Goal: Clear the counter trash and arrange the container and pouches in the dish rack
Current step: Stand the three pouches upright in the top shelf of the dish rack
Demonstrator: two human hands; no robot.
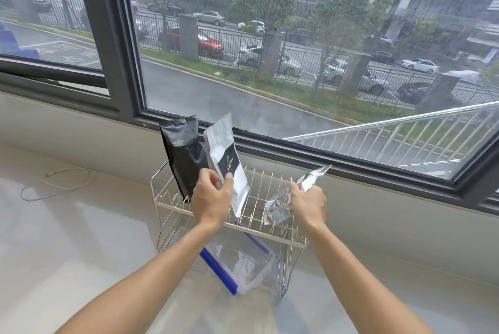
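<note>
Upright wire prongs of the two-tier metal dish rack (270,231) crowd its top tier; a black pouch (186,155) and white pouch (229,166) fill the left slots. The pale glossy worktop (81,239) lies open leftward.

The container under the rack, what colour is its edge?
Blue: the clear container has a blue strip along its left edge, seen in the head view.

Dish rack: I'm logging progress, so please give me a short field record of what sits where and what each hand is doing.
rack: wire, two tiers, on the counter by the window
top tier: black pouch standing at the left; white pouch leaning beside it
lower tier: clear container with blue edge, tilted
left hand: gripping the white pouch
right hand: holding a crumpled silver pouch over the top tier
counter: thin cable at the left
</note>
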